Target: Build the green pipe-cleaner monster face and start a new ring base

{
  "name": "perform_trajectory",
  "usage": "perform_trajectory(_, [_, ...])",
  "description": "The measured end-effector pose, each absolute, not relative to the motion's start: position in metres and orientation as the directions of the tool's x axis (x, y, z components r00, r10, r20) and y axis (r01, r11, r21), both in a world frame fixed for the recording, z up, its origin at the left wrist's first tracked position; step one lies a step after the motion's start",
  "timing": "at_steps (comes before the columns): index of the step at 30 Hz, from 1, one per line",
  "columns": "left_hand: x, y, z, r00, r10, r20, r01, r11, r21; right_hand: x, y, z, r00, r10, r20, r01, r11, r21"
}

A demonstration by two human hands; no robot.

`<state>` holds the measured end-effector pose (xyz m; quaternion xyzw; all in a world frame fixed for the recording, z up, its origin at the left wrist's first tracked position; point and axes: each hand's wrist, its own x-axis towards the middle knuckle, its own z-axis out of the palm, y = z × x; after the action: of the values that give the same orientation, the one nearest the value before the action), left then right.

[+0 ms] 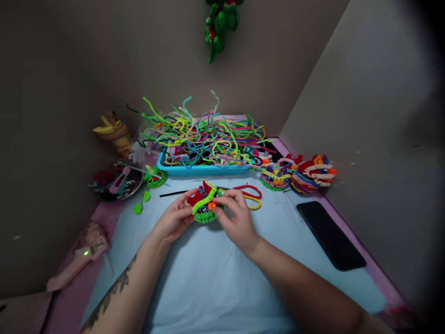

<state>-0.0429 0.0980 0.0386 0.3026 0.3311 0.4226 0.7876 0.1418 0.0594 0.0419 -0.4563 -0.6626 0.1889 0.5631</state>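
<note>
A small pipe-cleaner figure point(204, 204), green and red with an orange bit and a dark eye, sits between both my hands just above the light blue mat point(208, 278). My left hand point(174, 218) pinches its left side, fingers closed on the red part. My right hand point(236, 218) grips its right side with fingers curled round it. Red-and-yellow-handled scissors point(251, 195) lie just behind my right hand.
A blue tray point(203, 170) heaped with coloured pipe cleaners stands behind. Finished colourful figures point(299, 175) lie at right, a black phone point(330, 235) nearer. A pink glue gun point(78, 262), a dark bowl of bits point(118, 184) and green pieces point(142, 202) are at left.
</note>
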Motion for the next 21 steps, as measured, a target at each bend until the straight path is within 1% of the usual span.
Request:
perform_trajectory(5, [-0.041, 0.098, 0.040, 0.421, 0.866, -0.269, -0.464, 0.460, 0.757, 0.143, 0.059, 0.044, 0.078, 0.816, 0.572, 0.382, 0.506, -0.774])
perform_trajectory(9, [-0.048, 0.104, 0.039, 0.367, 0.884, -0.288, -0.542, 0.455, 0.707, 0.156, 0.066, 0.045, 0.197, 0.758, 0.622, 0.406, 0.515, -0.755])
perform_trajectory(11, [-0.052, 0.109, 0.037, 0.347, 0.890, -0.297, -0.582, 0.453, 0.675, 0.166, 0.075, 0.041, 0.249, 0.755, 0.607, 0.487, 0.444, -0.752])
perform_trajectory(13, [-0.055, 0.112, 0.036, 0.341, 0.890, -0.302, -0.607, 0.454, 0.652, 0.173, 0.084, 0.037, 0.299, 0.765, 0.570, 0.585, 0.325, -0.743])
perform_trajectory(15, [-0.057, 0.113, 0.035, 0.346, 0.885, -0.313, -0.616, 0.465, 0.635, 0.175, 0.089, 0.035, 0.304, 0.790, 0.532, 0.606, 0.271, -0.748])
perform_trajectory(16, [-0.057, 0.113, 0.035, 0.349, 0.881, -0.320, -0.617, 0.473, 0.628, 0.174, 0.090, 0.034, 0.282, 0.816, 0.505, 0.580, 0.274, -0.767])
perform_trajectory(18, [-0.056, 0.111, 0.035, 0.361, 0.871, -0.333, -0.615, 0.491, 0.617, 0.167, 0.088, 0.035, 0.217, 0.888, 0.406, 0.445, 0.280, -0.851])
perform_trajectory(20, [-0.055, 0.110, 0.036, 0.371, 0.866, -0.335, -0.615, 0.500, 0.610, 0.158, 0.082, 0.037, 0.138, 0.964, 0.228, 0.187, 0.201, -0.962])
perform_trajectory(21, [-0.053, 0.109, 0.037, 0.375, 0.865, -0.332, -0.615, 0.500, 0.609, 0.153, 0.080, 0.038, 0.076, 0.990, 0.115, 0.021, 0.113, -0.993])
